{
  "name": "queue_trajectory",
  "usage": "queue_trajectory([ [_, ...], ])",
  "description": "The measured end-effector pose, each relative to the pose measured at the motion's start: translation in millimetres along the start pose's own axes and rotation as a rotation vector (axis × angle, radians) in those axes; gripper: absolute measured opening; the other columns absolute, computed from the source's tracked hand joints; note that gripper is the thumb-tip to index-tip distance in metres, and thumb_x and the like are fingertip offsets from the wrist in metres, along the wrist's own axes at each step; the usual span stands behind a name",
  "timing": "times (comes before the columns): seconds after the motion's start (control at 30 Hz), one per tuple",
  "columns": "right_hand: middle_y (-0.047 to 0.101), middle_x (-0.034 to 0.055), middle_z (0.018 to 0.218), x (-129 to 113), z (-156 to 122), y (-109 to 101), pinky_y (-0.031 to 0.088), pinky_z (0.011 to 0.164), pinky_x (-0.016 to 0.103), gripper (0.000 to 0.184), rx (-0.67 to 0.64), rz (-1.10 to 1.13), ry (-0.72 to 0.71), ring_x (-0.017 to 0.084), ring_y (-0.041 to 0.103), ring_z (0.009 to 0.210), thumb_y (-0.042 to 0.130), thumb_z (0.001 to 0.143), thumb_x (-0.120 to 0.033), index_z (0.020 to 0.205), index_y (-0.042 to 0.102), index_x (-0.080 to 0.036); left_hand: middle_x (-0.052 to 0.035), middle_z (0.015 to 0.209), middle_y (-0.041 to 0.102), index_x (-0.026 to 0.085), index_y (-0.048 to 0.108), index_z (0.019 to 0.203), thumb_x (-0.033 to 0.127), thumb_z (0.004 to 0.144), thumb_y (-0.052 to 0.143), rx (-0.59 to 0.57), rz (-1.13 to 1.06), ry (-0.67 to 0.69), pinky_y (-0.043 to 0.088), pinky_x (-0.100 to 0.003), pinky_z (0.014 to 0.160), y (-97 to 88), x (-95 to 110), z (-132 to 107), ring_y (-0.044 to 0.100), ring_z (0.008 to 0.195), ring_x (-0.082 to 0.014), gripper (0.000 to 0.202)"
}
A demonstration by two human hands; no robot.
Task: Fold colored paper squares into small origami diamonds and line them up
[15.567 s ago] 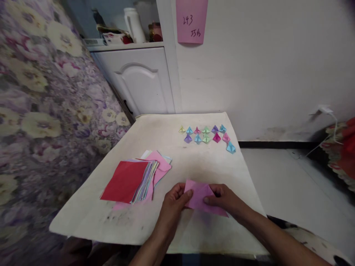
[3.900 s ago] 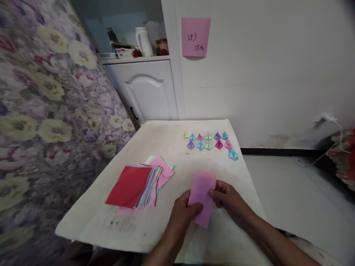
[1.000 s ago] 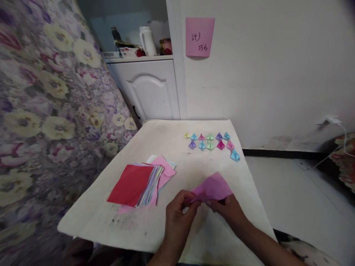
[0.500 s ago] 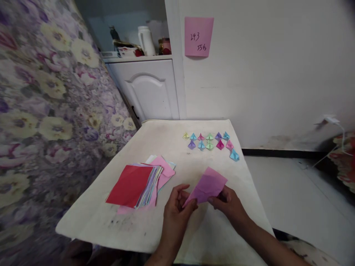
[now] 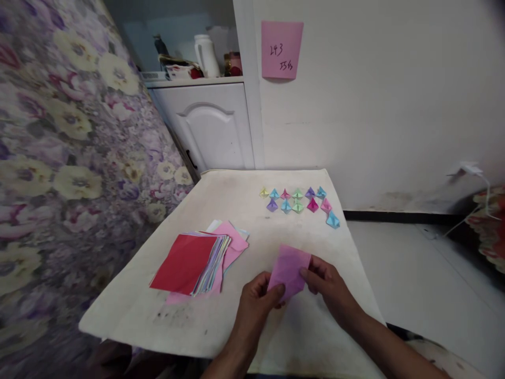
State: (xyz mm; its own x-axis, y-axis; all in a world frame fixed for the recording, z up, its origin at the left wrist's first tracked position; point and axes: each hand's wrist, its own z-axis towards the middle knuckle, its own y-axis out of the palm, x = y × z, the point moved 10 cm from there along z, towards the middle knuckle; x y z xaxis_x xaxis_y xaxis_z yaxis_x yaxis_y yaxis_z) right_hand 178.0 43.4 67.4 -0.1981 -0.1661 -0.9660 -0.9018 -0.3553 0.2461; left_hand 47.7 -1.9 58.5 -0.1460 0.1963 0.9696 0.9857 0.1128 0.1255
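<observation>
A folded sheet of pink-purple origami paper (image 5: 290,269) is held up above the near part of the table, between both hands. My left hand (image 5: 258,297) pinches its lower left corner, thumb on the front face and fingers behind. On the right edge of the paper, my right hand (image 5: 325,279) grips with thumb in front and fingers at the back. Left of my hands lies a stack of coloured paper (image 5: 183,263) with a red sheet on top. Pink sheets (image 5: 235,243) stick out from under the stack.
Small folded paper pieces (image 5: 297,206) in several colours stand in two rows at the far right of the cream-covered table (image 5: 221,195). A pink note (image 5: 282,50) hangs on the wall. A floral curtain (image 5: 79,173) borders the left side; a white cabinet (image 5: 207,126) stands behind.
The pink-purple paper has turned and shifted a little left, more upright now. My right hand has moved up from its bottom edge to its right edge.
</observation>
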Motion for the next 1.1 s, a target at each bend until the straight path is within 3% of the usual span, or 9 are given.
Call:
queue_trajectory([
  [0.13, 0.031, -0.008, 0.052, 13.9, -0.2, -0.7, 0.014, 0.045, 0.021, 0.031, -0.006, 0.197, 0.132, 0.006, 0.021, 0.047, 0.063, 0.076, -0.045, 0.072, 0.052, -0.016, 0.0031, 0.058, 0.054, 0.015, 0.062, 0.068, 0.033, 0.07, 0.068, -0.018, -0.007, 0.012, 0.035, -0.021, 0.055, 4.1, 2.1, -1.4, 0.046, 0.056, -0.0106, 0.019],
  [0.27, 0.033, -0.0081, 0.052, 27.2, -2.7, 7.3, 0.012, 0.043, 0.021, 0.033, -0.059, 0.344, 0.241, 0.005, 0.02, 0.045, 0.068, 0.072, -0.043, 0.069, 0.048, -0.016, 0.0032, 0.06, 0.056, 0.015, 0.063, 0.068, 0.033, 0.068, 0.07, -0.024, 0.023, 0.021, 0.036, -0.022, 0.058, 4.8, 2.4, -0.8, 0.049, 0.06, -0.0118, 0.019],
  [0.5, 0.037, -0.0091, 0.052, 37.8, -7.1, 13.1, 0.01, 0.041, 0.018, 0.031, -0.088, 0.334, 0.352, 0.003, 0.02, 0.042, 0.068, 0.072, -0.034, 0.094, 0.057, -0.015, 0.0012, 0.067, 0.062, 0.016, 0.066, 0.073, 0.032, 0.066, 0.07, -0.088, 0.02, 0.012, 0.039, -0.023, 0.063, 9.7, -0.6, 1.1, 0.053, 0.066, -0.0144, 0.018],
  [0.6, 0.049, -0.0055, 0.061, 33.2, -3.7, 4.0, 0.015, 0.04, 0.018, 0.03, -0.011, 0.167, 0.26, 0.003, 0.029, 0.042, 0.068, 0.071, -0.032, 0.093, 0.056, -0.016, 0.0015, 0.065, 0.06, 0.015, 0.066, 0.071, 0.031, 0.065, 0.071, -0.113, 0.043, -0.004, 0.037, -0.023, 0.061, 12.2, -4.1, 0.9, 0.052, 0.063, -0.0141, 0.018],
  [0.7, 0.053, -0.0042, 0.064, 25.1, -1.3, -3.8, 0.024, 0.042, 0.019, 0.024, 0.048, 0.034, 0.149, 0.005, 0.037, 0.044, 0.069, 0.07, -0.033, 0.08, 0.056, -0.016, 0.0014, 0.064, 0.059, 0.015, 0.065, 0.072, 0.029, 0.067, 0.07, -0.105, 0.076, -0.007, 0.036, -0.023, 0.059, 11.4, -7.3, 0.5, 0.051, 0.061, -0.0136, 0.016],
  [0.93, 0.051, -0.0028, 0.057, 5.0, -4.3, 5.1, 0.034, 0.052, 0.022, 0.029, -0.05, -0.024, 0.04, 0.01, 0.044, 0.053, 0.054, 0.084, -0.042, 0.072, 0.06, -0.016, 0.0013, 0.067, 0.06, 0.016, 0.059, 0.074, 0.026, 0.069, 0.067, -0.057, 0.02, 0.023, 0.038, -0.023, 0.061, 8.4, -2.0, 0.1, 0.053, 0.064, -0.0141, 0.014],
  [1.1, 0.062, 0.0012, 0.073, 6.8, -4.3, 11.8, 0.041, 0.063, 0.026, 0.026, -0.122, -0.137, 0.019, 0.015, 0.054, 0.068, 0.072, 0.067, -0.034, 0.085, 0.064, -0.017, 0.0018, 0.07, 0.058, 0.018, 0.056, 0.085, 0.023, 0.071, 0.065, 0.023, 0.071, 0.075, 0.041, -0.023, 0.06, -0.4, 5.8, -1.4, 0.054, 0.066, -0.0143, 0.018],
])
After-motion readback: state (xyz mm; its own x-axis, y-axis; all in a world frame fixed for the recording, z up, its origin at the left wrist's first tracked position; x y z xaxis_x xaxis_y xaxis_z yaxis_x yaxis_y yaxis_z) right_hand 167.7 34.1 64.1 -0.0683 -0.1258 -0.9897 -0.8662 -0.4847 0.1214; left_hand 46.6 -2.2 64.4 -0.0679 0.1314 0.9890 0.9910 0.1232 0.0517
